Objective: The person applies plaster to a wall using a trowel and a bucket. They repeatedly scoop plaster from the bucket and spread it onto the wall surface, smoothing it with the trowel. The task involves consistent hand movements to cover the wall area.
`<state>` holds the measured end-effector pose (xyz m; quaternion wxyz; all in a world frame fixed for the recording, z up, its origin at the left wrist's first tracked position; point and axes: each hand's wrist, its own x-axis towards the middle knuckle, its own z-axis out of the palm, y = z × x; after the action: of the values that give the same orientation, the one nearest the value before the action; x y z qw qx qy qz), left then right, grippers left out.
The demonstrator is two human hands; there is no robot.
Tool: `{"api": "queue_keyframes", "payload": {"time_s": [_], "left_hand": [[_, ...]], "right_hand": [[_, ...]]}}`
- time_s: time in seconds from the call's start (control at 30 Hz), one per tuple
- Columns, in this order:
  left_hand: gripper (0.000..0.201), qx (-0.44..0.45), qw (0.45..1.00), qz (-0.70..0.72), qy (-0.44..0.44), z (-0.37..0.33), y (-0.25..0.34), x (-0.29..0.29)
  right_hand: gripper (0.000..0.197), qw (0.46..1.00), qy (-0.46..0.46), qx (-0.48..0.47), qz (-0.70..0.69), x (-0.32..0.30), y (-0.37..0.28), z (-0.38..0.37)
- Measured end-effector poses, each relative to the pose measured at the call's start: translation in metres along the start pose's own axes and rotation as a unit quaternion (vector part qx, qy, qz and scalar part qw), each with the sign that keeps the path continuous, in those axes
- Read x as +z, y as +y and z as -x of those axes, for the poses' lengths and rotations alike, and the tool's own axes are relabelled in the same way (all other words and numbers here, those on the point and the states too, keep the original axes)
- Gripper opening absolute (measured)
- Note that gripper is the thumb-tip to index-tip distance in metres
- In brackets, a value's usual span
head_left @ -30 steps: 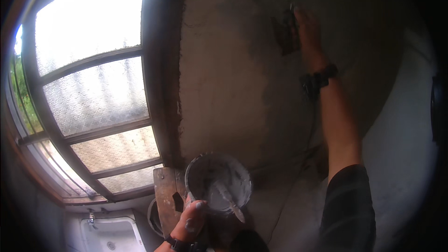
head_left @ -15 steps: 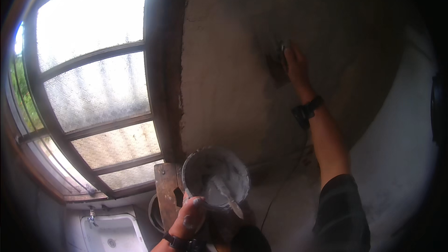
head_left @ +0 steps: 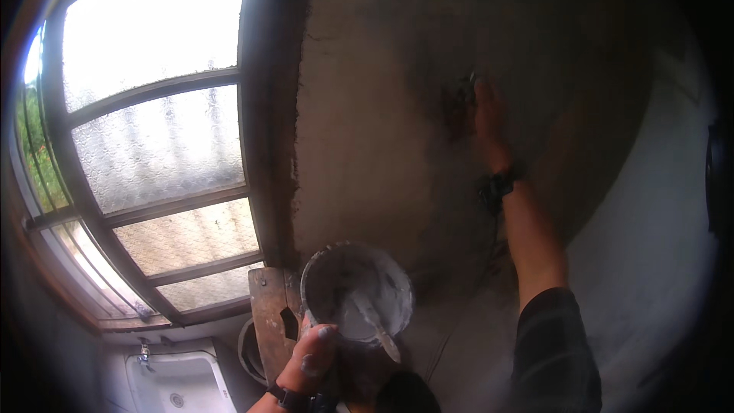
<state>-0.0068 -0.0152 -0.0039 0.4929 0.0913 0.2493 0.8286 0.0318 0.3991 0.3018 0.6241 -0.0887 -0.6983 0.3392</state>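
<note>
My left hand grips the rim of a round bucket, thumb over the edge and smeared with pale paste. Inside the bucket lies wet grey-white plaster. A coated stirring tool with a pale handle leans in it, its handle resting over the near rim. Up ahead, my right hand is closed around a dark flat trowel at the wall. Shadow hides much of the blade and the fingers. A dark band or watch sits on each wrist.
On the left is a wooden-framed window with textured panes. Below it stands a white sink with a tap. A worn wooden board is beside the bucket. A thin cord hangs below my right arm.
My right hand and the trowel have shifted slightly on the wall, and the blade looks turned more edge-on. The bucket stays in my left hand, nearly unmoved.
</note>
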Motion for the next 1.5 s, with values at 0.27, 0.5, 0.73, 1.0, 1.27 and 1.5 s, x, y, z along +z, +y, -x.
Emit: {"api": "queue_keyframes", "payload": {"time_s": [0.27, 0.5, 0.73, 1.0, 1.27, 1.5], "left_hand": [[0.022, -0.020, 1.000, 0.007, -0.012, -0.006, -0.001, 0.005], [0.028, 0.013, 1.000, -0.014, -0.001, -0.005, 0.007, 0.010], [0.032, 0.007, 1.000, -0.003, -0.017, -0.002, 0.008, 0.006], [0.023, -0.004, 1.000, -0.004, -0.007, -0.007, 0.004, -0.005], [0.031, 0.061, 0.997, -0.032, -0.016, 0.009, 0.016, 0.018], [0.035, 0.042, 0.999, 0.009, -0.006, 0.013, 0.023, 0.039]], "right_hand": [[0.032, 0.901, 0.138, -0.344, 0.226, 0.006, -0.003, -0.098], [0.035, 0.996, 0.026, -0.050, 0.063, 0.035, -0.005, 0.021], [0.029, 0.996, -0.016, -0.083, -0.040, 0.035, -0.081, -0.081], [0.029, 1.000, -0.015, 0.014, 0.016, 0.052, -0.037, -0.028], [0.031, 0.994, -0.030, 0.104, -0.019, 0.053, 0.023, 0.109], [0.034, 0.991, -0.056, 0.110, -0.059, 0.052, -0.012, 0.095]]}}
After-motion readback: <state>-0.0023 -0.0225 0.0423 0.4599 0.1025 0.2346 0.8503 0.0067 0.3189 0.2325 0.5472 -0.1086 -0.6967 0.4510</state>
